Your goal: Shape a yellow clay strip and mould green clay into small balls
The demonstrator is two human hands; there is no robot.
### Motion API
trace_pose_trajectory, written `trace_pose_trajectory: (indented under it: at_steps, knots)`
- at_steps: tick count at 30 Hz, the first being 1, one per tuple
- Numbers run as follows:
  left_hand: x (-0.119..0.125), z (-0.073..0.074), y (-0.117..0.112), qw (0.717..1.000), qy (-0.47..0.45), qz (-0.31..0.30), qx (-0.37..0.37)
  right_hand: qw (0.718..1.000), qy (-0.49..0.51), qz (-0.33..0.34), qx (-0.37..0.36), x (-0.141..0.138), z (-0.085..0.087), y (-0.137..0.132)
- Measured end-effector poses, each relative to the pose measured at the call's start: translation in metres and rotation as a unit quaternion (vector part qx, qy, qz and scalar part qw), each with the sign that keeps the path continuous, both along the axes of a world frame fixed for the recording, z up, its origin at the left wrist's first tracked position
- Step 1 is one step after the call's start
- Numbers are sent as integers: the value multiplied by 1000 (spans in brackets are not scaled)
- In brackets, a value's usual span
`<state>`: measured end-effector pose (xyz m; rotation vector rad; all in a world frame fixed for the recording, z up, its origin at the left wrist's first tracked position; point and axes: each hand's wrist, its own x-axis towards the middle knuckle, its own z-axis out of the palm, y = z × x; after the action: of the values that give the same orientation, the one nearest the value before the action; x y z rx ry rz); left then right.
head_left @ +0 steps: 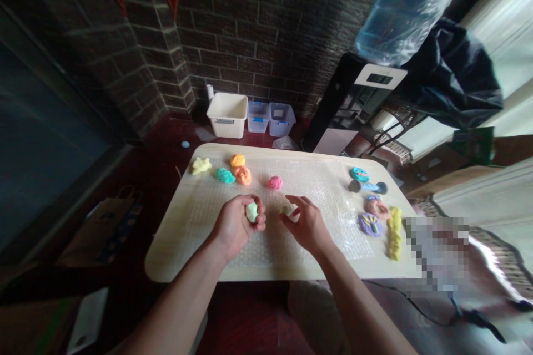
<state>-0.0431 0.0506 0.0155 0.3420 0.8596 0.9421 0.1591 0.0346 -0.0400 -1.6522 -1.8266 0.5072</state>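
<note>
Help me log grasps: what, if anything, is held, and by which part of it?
The left hand holds a pale green clay lump around its sides. Whether the right hand grips anything cannot be told.

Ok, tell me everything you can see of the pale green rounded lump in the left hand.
The pale green rounded lump looks like soft modelling clay, small, matte and slightly uneven. No separate parts can be made out. The grip of the left hand curls around it, hiding some of its surface while one side shows. It is held over the clear bubble wrap on the pale wooden table, left of the right hand.
</note>
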Motion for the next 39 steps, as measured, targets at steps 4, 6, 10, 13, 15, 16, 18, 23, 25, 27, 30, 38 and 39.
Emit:
trace_pose_trajectory:
  at_steps: [4, 6, 10, 13, 15, 16, 18, 23, 25, 27, 30, 38, 39]
  knots:
    - [-2, 6, 0, 1000, 17, 21, -13, 1000, 10, -3, 1, 1, -1, -1]
    - [0, 7, -1, 999, 36, 39, -11, 1000, 16, -7, 4, 1, 2, -1]
    - [4, 10, -5, 998, 56, 28, -7, 998, 41, -24, 36, -5, 17, -4]
    - [7, 9, -6, 999, 38, 0, -3, 993, 94, -14, 65, -14, 34, -12]
    - [8, 7, -6, 1000, -6, -18, -9, 989, 116, 23, 90, -21, 44, -18]
    - [9, 5, -6, 999, -32, -29, -16, 986, 116, 58, 101, -23, 47, -20]
    - [9, 1, -6, 995, -73, -58, -26, 979, 103, 130, 119, -26, 51, -23]
    - [8, -6, -10, 984, -107, -133, 38, 973, 95, 190, 93, -22, 47, -22]
    - [7, -7, -11, 980, -107, -149, 76, 974, 112, 181, 77, -19, 46, -22]
    - [6, -8, -12, 978, -90, -163, 95, 976, 134, 154, 69, -17, 47, -23]
    - [3, -12, -12, 976, -55, -178, 112, 980, 155, 111, 61, -15, 49, -24]
    - [1, -14, -11, 977, -52, -161, 133, 979, 153, 120, 63, -16, 55, -26]
    - [1, -13, -11, 976, -50, -156, 144, 979, 151, 124, 64, -16, 55, -26]
